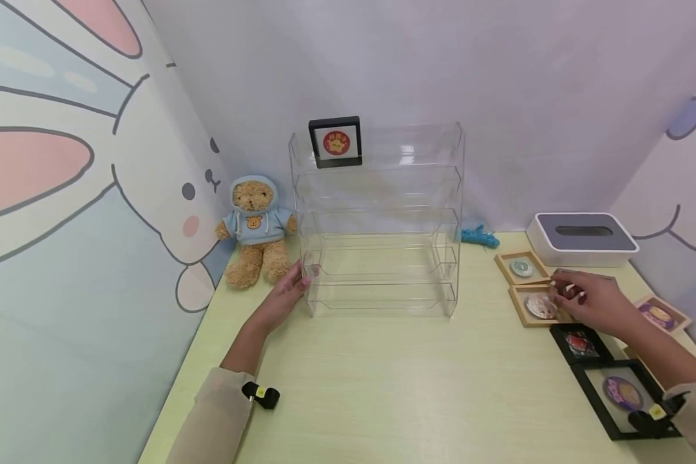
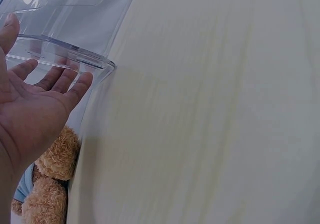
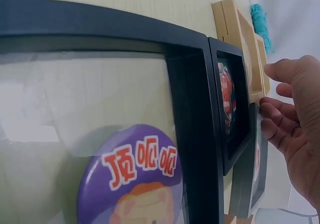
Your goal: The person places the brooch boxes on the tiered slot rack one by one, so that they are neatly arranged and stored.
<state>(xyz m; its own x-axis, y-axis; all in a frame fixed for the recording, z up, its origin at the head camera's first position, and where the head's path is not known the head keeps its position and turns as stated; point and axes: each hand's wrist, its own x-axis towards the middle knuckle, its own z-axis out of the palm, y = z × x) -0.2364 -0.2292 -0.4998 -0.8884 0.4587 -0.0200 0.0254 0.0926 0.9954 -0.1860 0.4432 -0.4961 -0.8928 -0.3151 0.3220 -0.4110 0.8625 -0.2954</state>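
A clear acrylic tiered rack point(image 1: 377, 283) stands on the table. My left hand point(image 1: 280, 303) is at its lower left side, with loosely bent fingers point(image 2: 80, 86) touching the side panel. On the right, my right hand point(image 1: 600, 303) hovers over a light wooden frame point(image 1: 519, 309) holding a round badge point(image 1: 541, 306). Its thumb and fingertips are apart, right at the frame's edge in the right wrist view. Behind lies a second wooden frame point(image 1: 501, 264) with a green-and-white badge. A small black frame point(image 1: 562, 345) lies nearer me.
A black frame with a red badge point(image 1: 336, 143) stands on the rack's top tier. A teddy bear point(image 1: 261, 219) sits left. At right are a tissue box point(image 1: 582, 251), blue cord bundle point(image 1: 479, 236), large black frame point(image 1: 597, 403) and pinkish frame point(image 1: 681, 319).
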